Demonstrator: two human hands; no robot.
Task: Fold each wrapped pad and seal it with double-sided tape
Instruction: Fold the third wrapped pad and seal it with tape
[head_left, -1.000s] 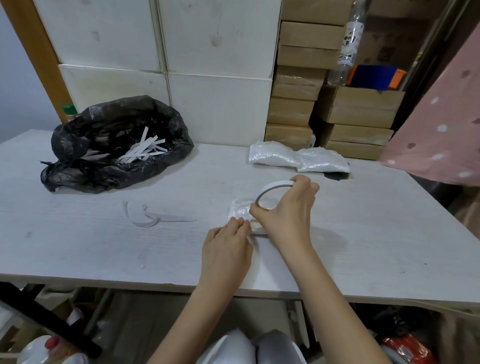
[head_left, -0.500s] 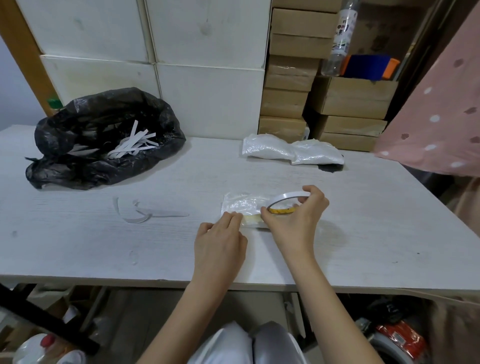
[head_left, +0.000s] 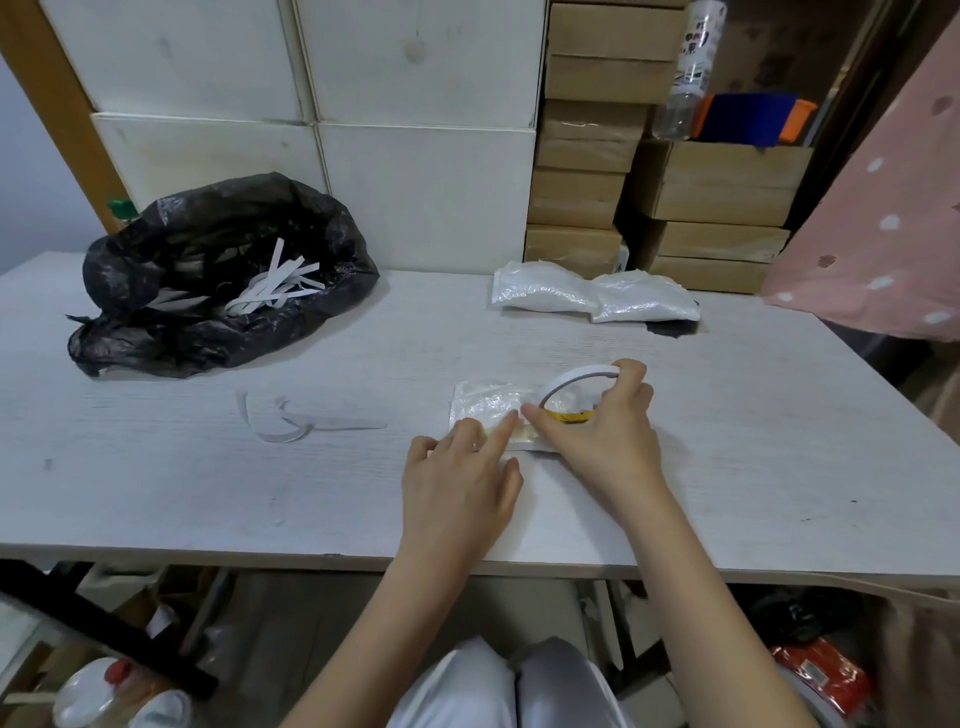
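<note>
Pad flat on table, near front edge; left hand presses it with straight fingers, right hand grips tape roll standing on the pad; more pads at back, well apart

Your counter is pale wood-grain board with a matt, faintly streaked face. The wrapped pad under your left hand sits in clear, crinkled plastic that glints. The tape roll in your right hand looks like thin white paper, matt, with a yellow inner core. The black bag is thin, glossy, wrinkled plastic holding white paper strips. Behind, the cardboard boxes are dull brown.
</note>
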